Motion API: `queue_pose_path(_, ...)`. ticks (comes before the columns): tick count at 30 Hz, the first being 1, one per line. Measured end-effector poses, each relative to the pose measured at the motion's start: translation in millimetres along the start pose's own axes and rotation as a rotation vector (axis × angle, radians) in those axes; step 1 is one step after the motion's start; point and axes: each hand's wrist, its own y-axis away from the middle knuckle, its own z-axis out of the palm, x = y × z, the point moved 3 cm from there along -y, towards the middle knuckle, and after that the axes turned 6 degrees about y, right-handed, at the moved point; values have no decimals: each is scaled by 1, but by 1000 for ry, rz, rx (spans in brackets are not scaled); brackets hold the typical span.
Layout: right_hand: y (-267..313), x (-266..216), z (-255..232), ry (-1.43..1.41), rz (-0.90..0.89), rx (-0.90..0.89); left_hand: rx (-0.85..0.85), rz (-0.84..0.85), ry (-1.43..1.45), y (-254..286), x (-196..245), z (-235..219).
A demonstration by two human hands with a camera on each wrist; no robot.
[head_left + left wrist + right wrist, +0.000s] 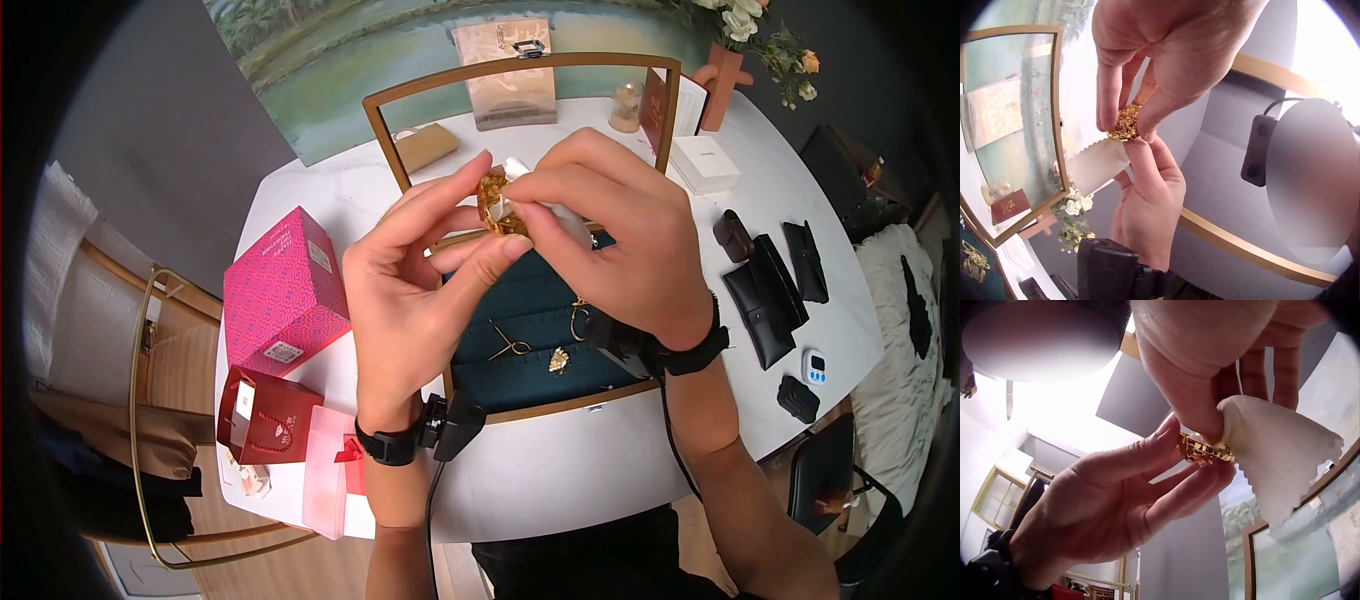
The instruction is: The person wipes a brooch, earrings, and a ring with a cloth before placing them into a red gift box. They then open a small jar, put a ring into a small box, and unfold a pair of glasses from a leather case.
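Observation:
Between both hands, above an open jewelry case, is a gold openwork piece of jewelry (491, 203), rounded and ornate. My left hand (410, 275) pinches its edge between thumb and fingers. My right hand (625, 235) pinches a white cloth (1285, 453) with a zigzag edge, its thumb and fingertips right at the inner side of the piece. In the left wrist view the gold face (1126, 123) shows its twisted pattern. Below, the case's dark teal lining (480, 378) holds a gold loop-shaped piece (510, 346) and a gold brooch-like piece (559, 361).
The case's wood-framed glass lid (520, 66) stands raised behind the hands. At left are a pink patterned box (285, 290), a red gift bag (265, 420) and a pale pink box (325, 470). Black pouches (758, 315), a white box (705, 165) and a small timer (815, 367) lie right.

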Motion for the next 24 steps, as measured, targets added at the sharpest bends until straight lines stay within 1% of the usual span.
queue_pose_path(10,-1,-1,0,-48,57,24,-17,12,81,-1,3,0)
queue_pose_path(19,1,3,1,-7,81,-14,-28,10,14,-2,-2,0)
queue_pose_path(24,1,3,3,-10,74,8,-28,7,3,-2,-1,-1)
